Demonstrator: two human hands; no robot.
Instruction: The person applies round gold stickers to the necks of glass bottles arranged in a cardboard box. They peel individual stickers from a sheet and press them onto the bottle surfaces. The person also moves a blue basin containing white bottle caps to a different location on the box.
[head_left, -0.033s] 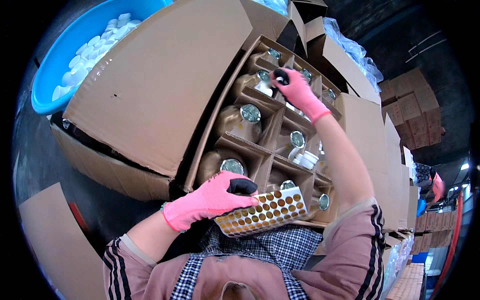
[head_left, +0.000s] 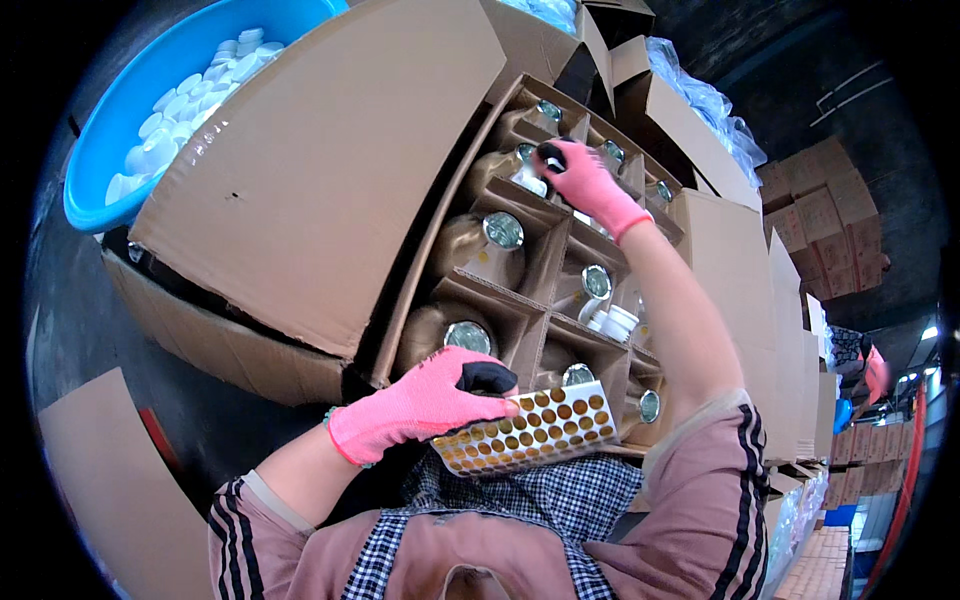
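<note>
My left hand (head_left: 425, 400), in a pink glove with black fingertips, grips a sheet of round gold stickers (head_left: 530, 428) near my chest. My right hand (head_left: 585, 180), gloved the same way, reaches into a cardboard box (head_left: 300, 190) with divider cells and presses its fingertips on the lid of a jar (head_left: 528, 172) in a far cell. Several other gold-tinted jars with shiny lids, such as a jar (head_left: 480, 245) in the middle row, lie in the cells. Whether the right hand holds a sticker is hidden.
A blue tub (head_left: 130, 120) with white caps stands at the upper left. More cardboard boxes (head_left: 740, 250) line the right, with stacked cartons (head_left: 830, 220) behind. Clear plastic bags (head_left: 700, 100) lie on top. A flat cardboard piece (head_left: 110, 490) rests at lower left.
</note>
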